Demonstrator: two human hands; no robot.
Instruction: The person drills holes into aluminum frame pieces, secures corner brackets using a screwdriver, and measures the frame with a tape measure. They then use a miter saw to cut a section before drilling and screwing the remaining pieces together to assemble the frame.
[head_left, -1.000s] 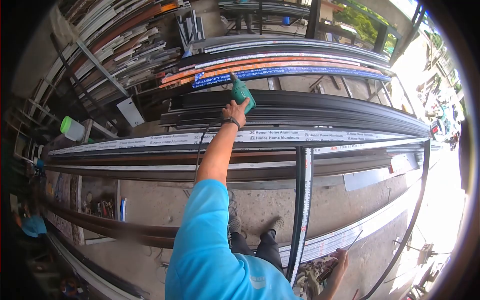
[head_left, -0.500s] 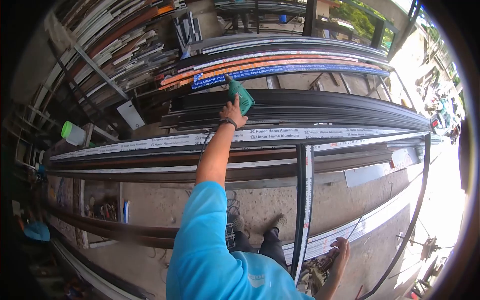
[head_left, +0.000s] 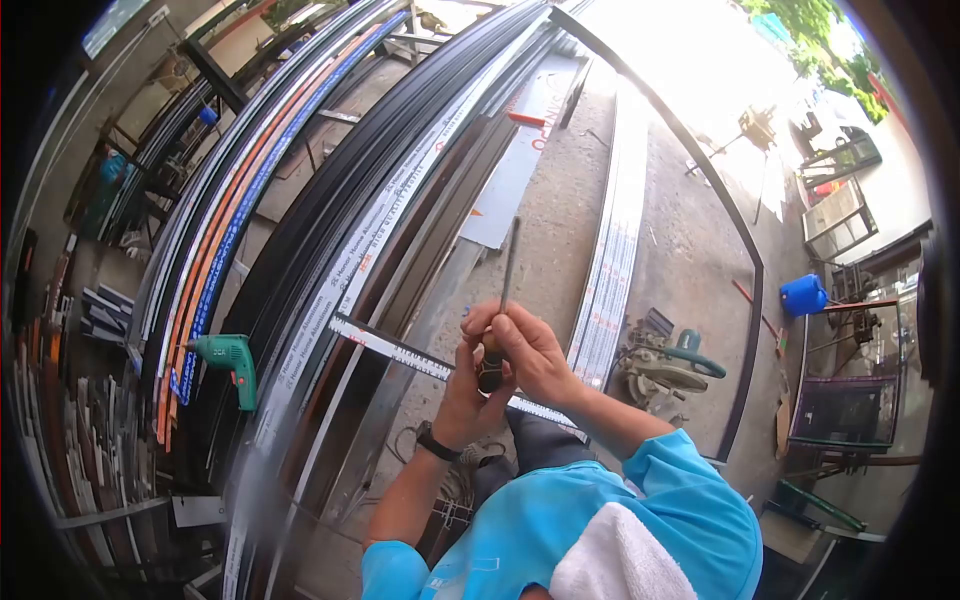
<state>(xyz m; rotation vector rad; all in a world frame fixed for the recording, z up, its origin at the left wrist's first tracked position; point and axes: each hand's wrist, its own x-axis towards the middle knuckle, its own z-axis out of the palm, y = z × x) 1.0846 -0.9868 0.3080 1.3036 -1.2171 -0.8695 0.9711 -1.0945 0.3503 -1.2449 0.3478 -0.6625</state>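
A screwdriver (head_left: 510,265) with a long metal shaft and a dark, yellowish handle stands upright before my chest. Around its handle are the fingers of my left hand (head_left: 468,405), which wears a black watch. My right hand (head_left: 535,360) is closed where shaft and handle meet, its thumb against the tool. To the left, a green power drill (head_left: 232,362) lies on the black aluminum bars, apart from both hands. Below and behind the hands runs a dark frame (head_left: 748,250) with a printed white-film crosspiece (head_left: 390,346).
Long wrapped aluminum profiles (head_left: 350,250) and orange and blue bars (head_left: 235,205) stretch along the left. A miter saw (head_left: 668,365) sits on the floor at right, near a bundle of white-wrapped profiles (head_left: 605,250). Farther right is a blue container (head_left: 803,296).
My left hand has left the drill on the bars and come back to the screwdriver. My right hand has risen to mid-view. The view has turned to the right.
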